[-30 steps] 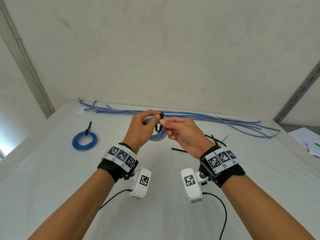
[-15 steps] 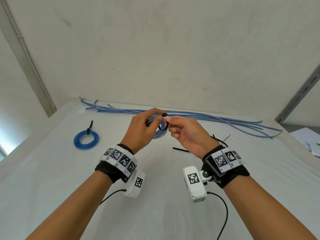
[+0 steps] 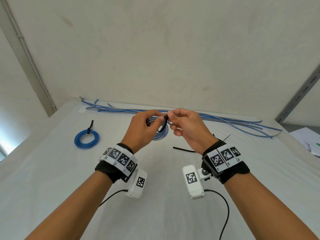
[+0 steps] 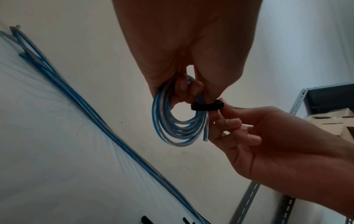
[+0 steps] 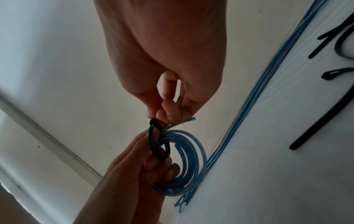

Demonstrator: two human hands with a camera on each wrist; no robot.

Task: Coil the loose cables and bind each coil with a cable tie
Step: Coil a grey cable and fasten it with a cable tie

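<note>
Wrist views show cable tie point(image 5: 157, 142) looping coil point(image 5: 188, 160).

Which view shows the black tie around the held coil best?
Right wrist: the tie shows as an open loop around the coil, right hand pinching its top. Left wrist shows only a short black band; head view, a sliver between both hands.

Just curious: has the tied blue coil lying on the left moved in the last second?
No. The tied coil keeps its spot in front of the loose cables' left ends.
</note>
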